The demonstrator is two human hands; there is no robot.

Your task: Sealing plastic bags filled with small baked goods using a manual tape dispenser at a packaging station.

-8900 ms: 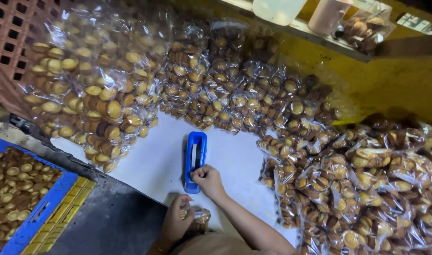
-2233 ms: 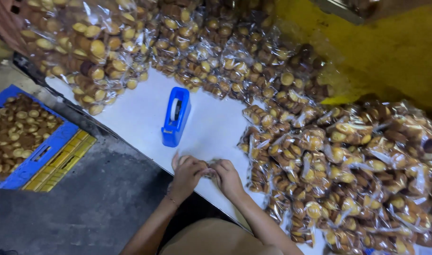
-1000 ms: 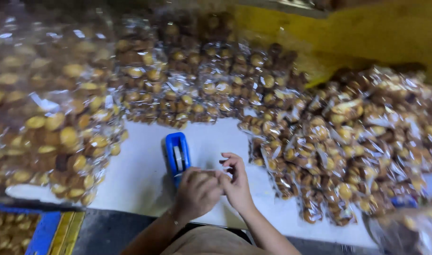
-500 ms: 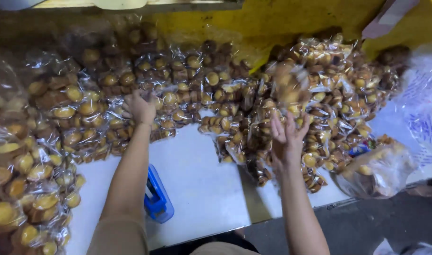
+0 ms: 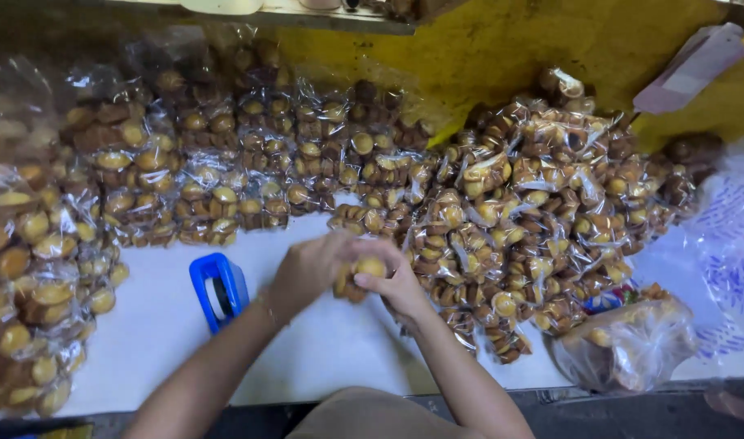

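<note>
**Two hands holding a packet of small cakes over a white bench**

Head view, looking down. The left hand [image 5: 307, 272] and the right hand [image 5: 400, 286] meet just above the middle of the bench [image 5: 307, 358], each grip closed on the same clear packet of small golden cakes [image 5: 362, 275]. The left grip wraps the packet from its 9 o'clock side; the right grip pinches it from 4 o'clock, thumb on top. The packet sits between the two hands, raised slightly off the white surface or resting on it; which one cannot be told.

A blue handled tool [image 5: 218, 289], standing on the bench, lies at 9 o'clock of the hands, just beside the left wrist and not touched by it.

Heaps of filled clear packets ring the hands. A right heap [image 5: 535, 211] spreads from 1 to 4 o'clock, its nearest packets almost touching the right hand. A rear row of packets [image 5: 250, 162] runs along 11 to 12 o'clock, against a yellow wall [image 5: 510, 41]. A left heap [image 5: 30, 268], blurred and close to the camera, fills the 9 o'clock edge.

At 4 o'clock, near the bench's front edge, a larger loose plastic bag [image 5: 632, 345] holds more cakes.
</note>
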